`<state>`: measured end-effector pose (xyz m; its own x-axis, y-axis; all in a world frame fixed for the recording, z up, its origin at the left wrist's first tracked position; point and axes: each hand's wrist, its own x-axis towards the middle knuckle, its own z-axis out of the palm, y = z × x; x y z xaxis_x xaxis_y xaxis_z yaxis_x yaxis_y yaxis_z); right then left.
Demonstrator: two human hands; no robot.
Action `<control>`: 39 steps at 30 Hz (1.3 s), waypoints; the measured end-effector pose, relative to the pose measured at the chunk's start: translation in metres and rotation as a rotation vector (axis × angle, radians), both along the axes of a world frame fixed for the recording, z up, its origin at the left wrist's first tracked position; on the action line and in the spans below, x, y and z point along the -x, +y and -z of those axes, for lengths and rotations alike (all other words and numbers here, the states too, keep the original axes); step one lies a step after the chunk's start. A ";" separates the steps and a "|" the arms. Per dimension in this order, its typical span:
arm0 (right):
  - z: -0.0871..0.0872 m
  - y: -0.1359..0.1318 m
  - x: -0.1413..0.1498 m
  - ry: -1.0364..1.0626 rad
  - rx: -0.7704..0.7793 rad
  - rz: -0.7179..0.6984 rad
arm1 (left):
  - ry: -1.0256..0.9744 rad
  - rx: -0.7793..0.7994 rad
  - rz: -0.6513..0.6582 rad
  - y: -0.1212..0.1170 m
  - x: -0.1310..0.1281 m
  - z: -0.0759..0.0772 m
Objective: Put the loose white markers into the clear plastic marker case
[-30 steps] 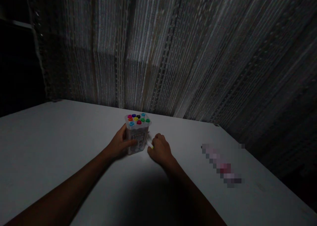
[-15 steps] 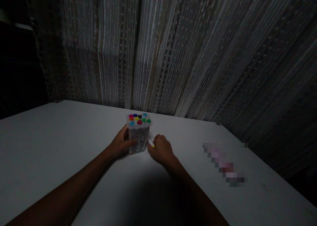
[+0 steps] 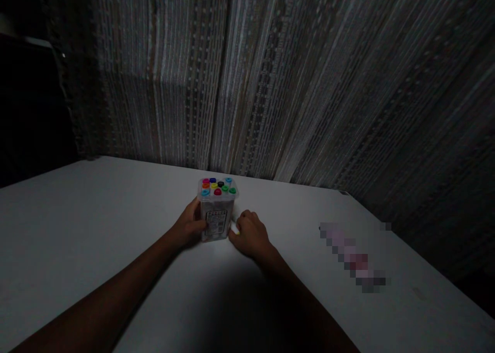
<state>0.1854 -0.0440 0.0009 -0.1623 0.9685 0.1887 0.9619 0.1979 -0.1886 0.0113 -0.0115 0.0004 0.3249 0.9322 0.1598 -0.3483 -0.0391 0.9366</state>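
Observation:
A clear plastic marker case (image 3: 215,213) stands upright on the white table, a printed label on its front. Several coloured marker ends (image 3: 217,191) show in its top: pink, blue, black, orange, yellow, red and green. My left hand (image 3: 190,224) is wrapped round the case's left side, thumb on the front and the other fingers hidden behind. Close by the lower right side of the case, my right hand (image 3: 250,234) is closed on a marker (image 3: 235,231), white with a yellow end. Most of that marker is hidden by the fingers and the case.
On the right of the white table (image 3: 294,270) lies a long pixelated item (image 3: 350,255), pinkish with a dark end; its kind is blurred out. A striped grey curtain (image 3: 247,84) hangs along the table's far edge. The left background is dark.
My left thumb has slid left on the front of the case. My right hand has shifted slightly left with the marker, towards the case. The view has turned slightly.

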 end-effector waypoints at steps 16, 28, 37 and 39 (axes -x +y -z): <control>0.003 0.002 -0.002 0.072 -0.006 0.005 | 0.015 0.037 0.006 -0.002 0.001 -0.002; 0.001 0.001 -0.001 0.102 0.013 0.010 | -0.014 0.010 0.015 -0.001 0.002 0.002; 0.001 0.002 -0.001 0.085 0.023 0.008 | -0.012 0.012 0.014 0.001 0.002 0.004; 0.001 0.002 -0.001 0.081 0.019 0.005 | 0.001 0.009 0.013 0.001 0.003 0.004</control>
